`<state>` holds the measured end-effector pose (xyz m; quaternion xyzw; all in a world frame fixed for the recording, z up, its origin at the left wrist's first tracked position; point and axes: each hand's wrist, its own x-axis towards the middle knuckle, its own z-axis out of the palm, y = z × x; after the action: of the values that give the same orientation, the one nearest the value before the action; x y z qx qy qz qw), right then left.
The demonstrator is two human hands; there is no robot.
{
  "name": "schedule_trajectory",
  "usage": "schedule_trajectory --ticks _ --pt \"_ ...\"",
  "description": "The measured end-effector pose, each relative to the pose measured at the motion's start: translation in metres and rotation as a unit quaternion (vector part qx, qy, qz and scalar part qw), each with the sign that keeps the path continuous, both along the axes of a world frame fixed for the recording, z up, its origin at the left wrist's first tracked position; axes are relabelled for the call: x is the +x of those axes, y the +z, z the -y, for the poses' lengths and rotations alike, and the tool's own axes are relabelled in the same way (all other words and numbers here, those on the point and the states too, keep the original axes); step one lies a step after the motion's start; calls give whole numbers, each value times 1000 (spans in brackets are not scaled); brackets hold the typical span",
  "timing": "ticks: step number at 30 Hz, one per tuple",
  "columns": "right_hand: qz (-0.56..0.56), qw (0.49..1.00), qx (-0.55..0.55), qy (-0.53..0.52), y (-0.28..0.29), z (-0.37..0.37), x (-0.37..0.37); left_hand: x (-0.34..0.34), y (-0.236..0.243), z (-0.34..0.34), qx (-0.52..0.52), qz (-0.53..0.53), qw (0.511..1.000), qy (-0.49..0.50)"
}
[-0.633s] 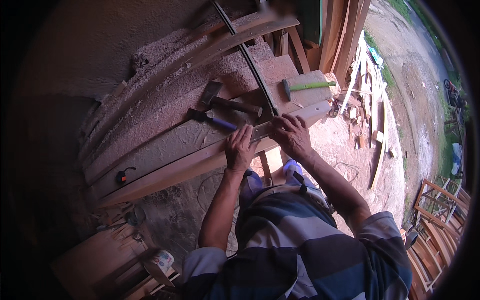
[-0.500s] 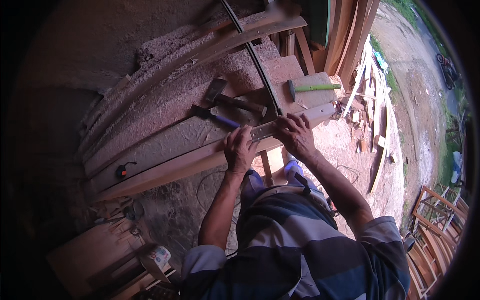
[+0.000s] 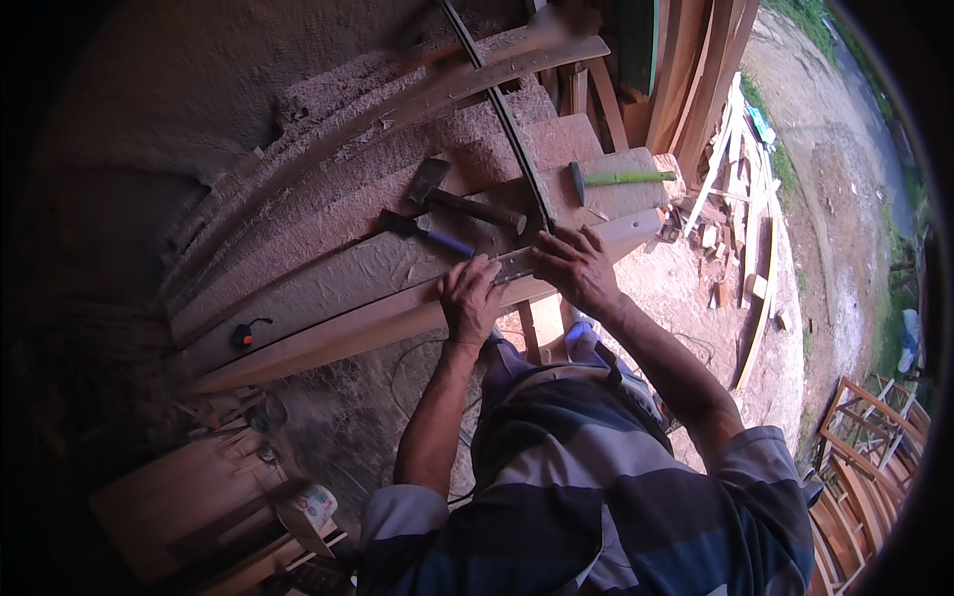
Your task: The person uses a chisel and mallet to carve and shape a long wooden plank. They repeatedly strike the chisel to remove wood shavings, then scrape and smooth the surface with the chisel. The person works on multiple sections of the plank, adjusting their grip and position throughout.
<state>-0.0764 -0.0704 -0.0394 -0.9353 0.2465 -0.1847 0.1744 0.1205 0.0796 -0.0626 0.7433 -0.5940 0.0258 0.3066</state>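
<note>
My left hand (image 3: 469, 296) and my right hand (image 3: 578, 266) curl their fingers over a narrow metal plate with small holes (image 3: 515, 264), on the near edge of a long wooden beam (image 3: 348, 343). My fingers press on it from either side, and their undersides are hidden. Just beyond lie a blue-handled tool with a dark head (image 3: 437, 238), a heavy hammer with a brown handle (image 3: 477, 211) and a smaller green-handled hammer (image 3: 621, 178). A long dark bar (image 3: 512, 139) reaches back from beside my right hand. An orange-and-black tape measure (image 3: 241, 336) rests farther left on the wood.
Shaving-covered boards (image 3: 388, 117) fill the bench behind. Upright planks (image 3: 686, 70) stand at upper right, with scrap strips (image 3: 755, 288) on the ground. Wooden frames (image 3: 865, 457) lean at lower right. A panel and offcuts (image 3: 169, 507) sit at lower left. An outdoor path (image 3: 835, 228) runs beyond.
My right hand's fingers have shifted slightly leftward onto the plate; my left hand stays nearly still. A motorbike on the road at far right has passed out of sight.
</note>
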Motion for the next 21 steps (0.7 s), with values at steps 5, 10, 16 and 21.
schedule_trajectory --ticks 5,10,16,21 --pt "17 1000 5 -4 -2 6 -4 0 4 4 8 4 1000 -6" --pt "17 1000 0 6 1 8 -3 -5 14 4 60 20 998 7" --pt "4 999 21 38 5 19 -2 -5 17 5 56 19 998 3" --pt "40 998 5 45 -1 20 -1 -1 9 6 -13 38 999 -7"
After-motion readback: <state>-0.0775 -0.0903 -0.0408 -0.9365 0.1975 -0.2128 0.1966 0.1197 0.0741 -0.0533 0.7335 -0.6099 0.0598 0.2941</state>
